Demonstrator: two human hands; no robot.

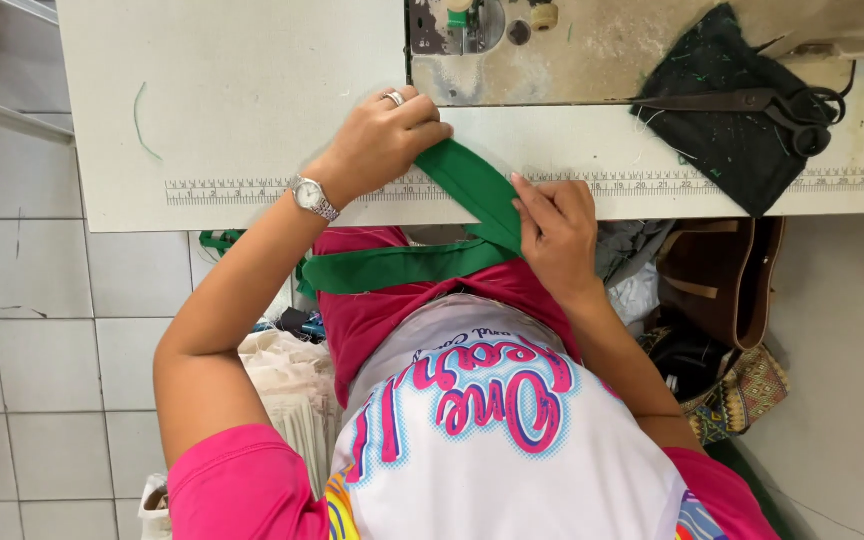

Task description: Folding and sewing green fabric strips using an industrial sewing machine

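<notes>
Head view: the landmark is the ruler scale printed along the near edge of the tabletop. The green strip of cloth crosses this scale. Its upper end lies on the tabletop just beyond the scale, and its long end hangs below, over the lap.

The left hand rests just above the scale, and its grip is closed on the upper end. The right hand, just below the scale, lays its fingers on the fold. I cannot tell if the thumb pinches from below.

The strip is already bent into an angled fold. It has not yet reached the machine bed far above the scale, and no stitch is visible. The scissors lie untouched on a black cloth, above the right end of the scale.
</notes>
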